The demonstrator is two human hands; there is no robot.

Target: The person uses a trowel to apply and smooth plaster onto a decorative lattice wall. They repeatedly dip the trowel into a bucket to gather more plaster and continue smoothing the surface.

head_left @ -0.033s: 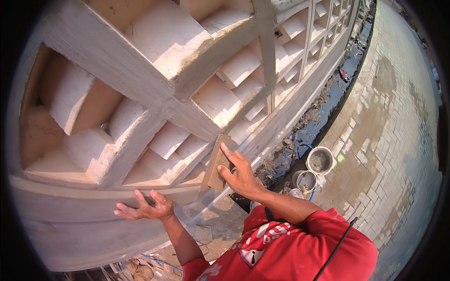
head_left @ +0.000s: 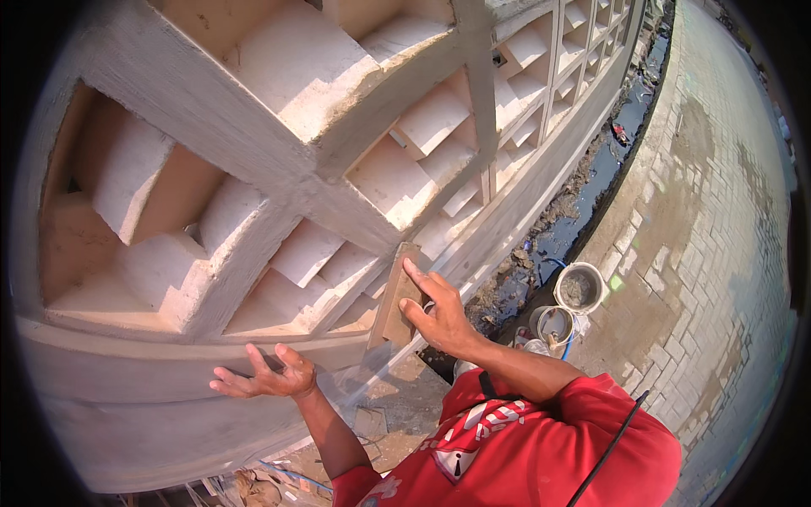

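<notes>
My right hand point(head_left: 443, 318) is closed around a flat brown wooden plastering float point(head_left: 396, 291). The float lies against the lower beam of a grey plastered lattice wall point(head_left: 312, 182), just below where the diagonal ribs meet the beam. My thumb and index finger show along the float's near side; the other fingers are mostly hidden. To the left, my left hand point(head_left: 269, 372) holds nothing. Its fingers are spread, palm turned up, close to the smooth lower band point(head_left: 135, 372) of the wall.
Two buckets stand at the right on block paving point(head_left: 676, 296): a larger one point(head_left: 579, 288) with grey material inside, a smaller one point(head_left: 553, 326) nearer me. A ditch with dark water point(head_left: 596, 207) runs along the wall's foot. Recessed pale blocks point(head_left: 135, 182) fill the lattice openings.
My right hand and the float have shifted very slightly to the right in the picture. My left hand is almost where it was, still spread.
</notes>
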